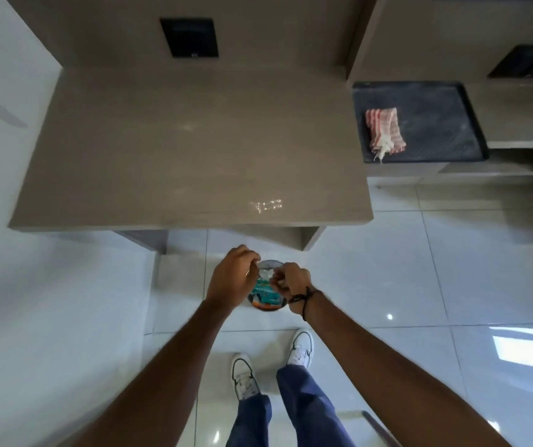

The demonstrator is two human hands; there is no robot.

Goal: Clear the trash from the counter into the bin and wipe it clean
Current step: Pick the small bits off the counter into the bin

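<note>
Head view: both hands over the bin [266, 304] on the floor at 6 o'clock, left hand [231, 280] loosely curled with no clear hold, right hand [292, 283] pinched around what looks like white scrap, though blur hides it. Counter [191, 150] at 12 o'clock looks free of trash, so dumping is nearly done; wiping is left. Striped cloth [384, 129] lies on the dark tray [446, 124] at 2 o'clock, nothing blocking it.

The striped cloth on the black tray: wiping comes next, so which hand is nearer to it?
Right. The right hand is over the bin on the side toward the striped cloth; the left hand is on the bin's far side.
</note>
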